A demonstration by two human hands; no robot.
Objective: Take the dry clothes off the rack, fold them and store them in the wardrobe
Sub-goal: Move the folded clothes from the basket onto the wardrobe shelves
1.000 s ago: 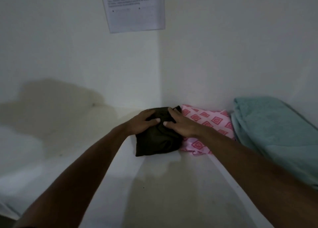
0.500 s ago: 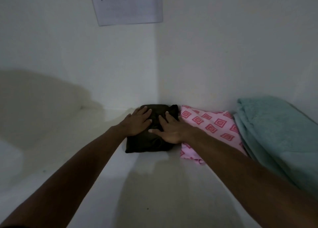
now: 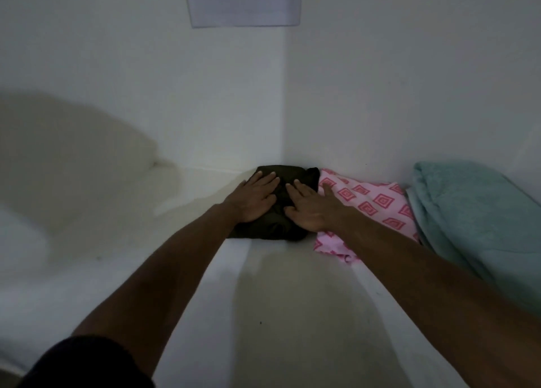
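A folded dark olive garment (image 3: 281, 177) lies on the white wardrobe shelf (image 3: 292, 314), pushed into the back corner. My left hand (image 3: 253, 199) lies flat on its left half, fingers spread. Flat as well, my right hand (image 3: 310, 207) covers its right half and overlaps the edge of a folded pink cloth with red squares (image 3: 377, 204) lying right beside it. Neither hand grips the fabric; both palms press down on it.
A folded teal towel (image 3: 480, 221) sits at the right end of the shelf, against the pink cloth. White walls close the shelf at the back and the right. A paper sheet (image 3: 244, 1) is stuck high on the back wall.
Both hands have slid the dark garment back into the corner, and their fingers have flattened out on top of it. The view has tilted downward.
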